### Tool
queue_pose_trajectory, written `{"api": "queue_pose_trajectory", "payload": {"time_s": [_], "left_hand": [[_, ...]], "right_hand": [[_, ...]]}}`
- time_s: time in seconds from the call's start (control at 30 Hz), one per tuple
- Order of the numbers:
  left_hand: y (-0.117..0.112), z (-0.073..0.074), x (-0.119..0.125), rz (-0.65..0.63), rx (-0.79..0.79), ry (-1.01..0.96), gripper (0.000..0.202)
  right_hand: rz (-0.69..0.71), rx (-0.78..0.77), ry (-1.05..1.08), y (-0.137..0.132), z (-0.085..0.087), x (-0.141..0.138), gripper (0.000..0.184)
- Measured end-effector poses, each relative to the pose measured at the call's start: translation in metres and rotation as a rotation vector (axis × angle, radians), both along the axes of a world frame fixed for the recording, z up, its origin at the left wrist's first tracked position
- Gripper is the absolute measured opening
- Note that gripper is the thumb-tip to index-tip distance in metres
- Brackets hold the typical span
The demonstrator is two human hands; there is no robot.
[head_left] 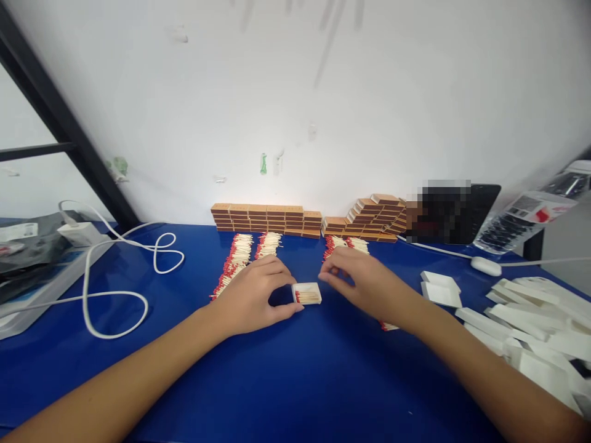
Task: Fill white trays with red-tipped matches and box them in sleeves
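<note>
The left hand (258, 296) has its grip pinched on a small white cardboard tray (307, 294), thumb along the near edge and fingers curled over the far left corner. The tray lies flat on the blue table (286, 381), just right of that grip. Its long axis runs left to right across the view. The red-tipped wooden matches packed in it lie the same way, with their red heads pointing towards the left hand. The right hand (357, 280) sits just right of the tray, its fingertips (324, 277) bunched together at the far right corner. Whether that grip pinches anything cannot be told. Beyond the left grip, loose rows of matches (234, 263) stretch away on the table, and more rows (345, 245) lie just past the right grip, partly under the knuckles. Further back, low stacks of brown matchbox sleeves (266, 219) stand against the white wall (323, 92), the right-hand stack (372, 218) stepped and leaning. Well to the right of the right forearm lies a heap of empty white trays (530, 326), with a white computer mouse (486, 266) behind it. Well to the left of the left grip, a white looped cable (120, 271) lies on the table.
</note>
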State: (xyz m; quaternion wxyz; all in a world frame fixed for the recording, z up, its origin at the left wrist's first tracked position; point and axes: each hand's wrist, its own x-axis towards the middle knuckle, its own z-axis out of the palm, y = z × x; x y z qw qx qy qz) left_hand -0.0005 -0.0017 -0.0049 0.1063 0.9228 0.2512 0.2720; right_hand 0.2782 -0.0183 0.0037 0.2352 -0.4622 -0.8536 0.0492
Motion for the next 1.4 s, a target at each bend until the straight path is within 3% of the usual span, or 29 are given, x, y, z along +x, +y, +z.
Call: {"api": "queue_pose_trajectory", "payload": {"time_s": [0.17,0.33,0.53,0.8,1.07,1.4], "left_hand": [[0.000,0.000,0.000,-0.002,0.009,0.000,0.023],[0.000,0.001,-0.001,0.009,-0.001,0.007,0.024],[0.001,0.000,0.000,0.016,0.018,0.005,0.023],[0.001,-0.002,-0.001,0.018,0.003,0.011,0.024],[0.001,0.000,0.000,0.036,-0.007,0.017,0.023],[0.001,-0.001,0.001,0.008,-0.004,0.006,0.023]], "right_hand": [[-0.181,0.014,-0.099,0.023,-0.002,0.029,0.011],[-0.163,-0.057,-0.131,0.027,-0.010,0.030,0.015],[-0.176,-0.030,-0.101,0.027,-0.013,0.029,0.011],[-0.102,-0.056,-0.092,0.028,-0.015,0.031,0.018],[0.080,-0.037,-0.034,-0.005,0.003,-0.006,0.014],[0.120,-0.057,-0.050,-0.012,-0.006,-0.017,0.010]]}}
